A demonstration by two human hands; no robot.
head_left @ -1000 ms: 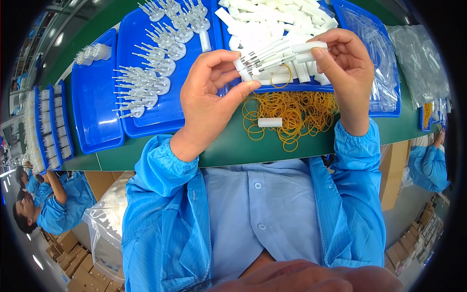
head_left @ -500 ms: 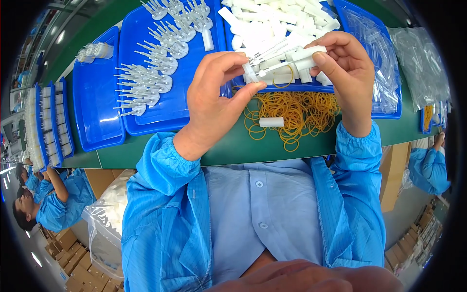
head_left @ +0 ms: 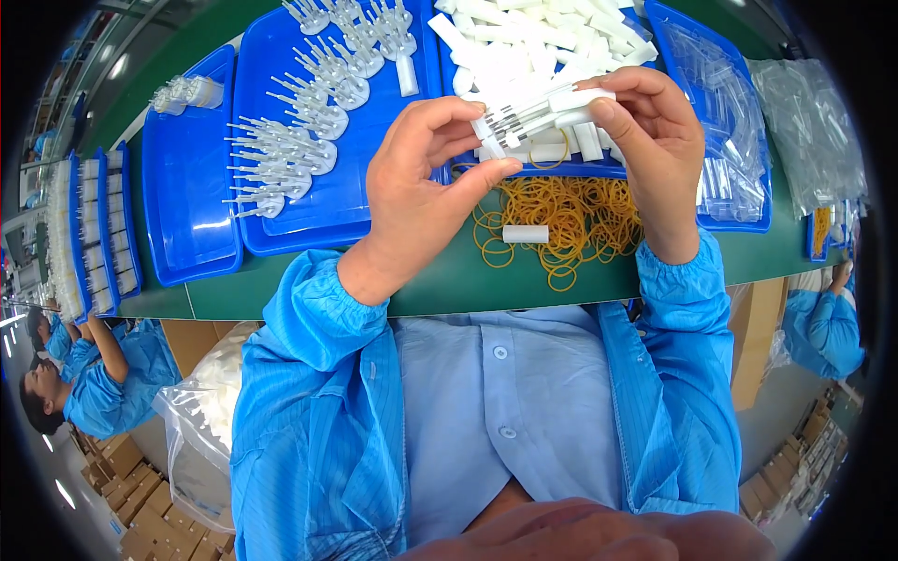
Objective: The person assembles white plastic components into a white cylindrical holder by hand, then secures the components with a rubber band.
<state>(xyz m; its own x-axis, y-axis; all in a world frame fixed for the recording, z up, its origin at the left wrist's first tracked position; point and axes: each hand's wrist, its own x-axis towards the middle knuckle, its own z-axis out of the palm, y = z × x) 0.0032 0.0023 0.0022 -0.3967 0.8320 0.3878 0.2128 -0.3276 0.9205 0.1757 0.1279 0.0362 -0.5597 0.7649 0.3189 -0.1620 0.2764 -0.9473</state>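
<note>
My left hand (head_left: pixel 407 192) pinches a round white base (head_left: pixel 487 136) between thumb and fingertips. Thin metal pins (head_left: pixel 510 122) stick out from that base toward the right. White foam-like sleeves (head_left: pixel 564 105) lie along the pins, gripped by the thumb and fingers of my right hand (head_left: pixel 655 140); how far each pin goes inside is hard to see. Below the hands, a loose white cylinder (head_left: pixel 526 234) rests on a heap of yellow rubber bands (head_left: pixel 585 210). Just behind is a blue tray heaped with white pieces (head_left: pixel 533 47).
A wide blue tray (head_left: pixel 341 206) carries rows of pinned white bases (head_left: pixel 323 122). Left of it are a narrow blue tray (head_left: pixel 192 215) and stacked filled trays (head_left: pixel 98 243). Clear plastic tubes (head_left: pixel 716 89) and bags (head_left: pixel 809 131) lie at right. People in blue (head_left: pixel 122 379) work at both sides.
My right hand has moved slightly left, bringing the white sleeves closer to the base, with less of the pins showing. My left hand keeps its pinch on the base.
</note>
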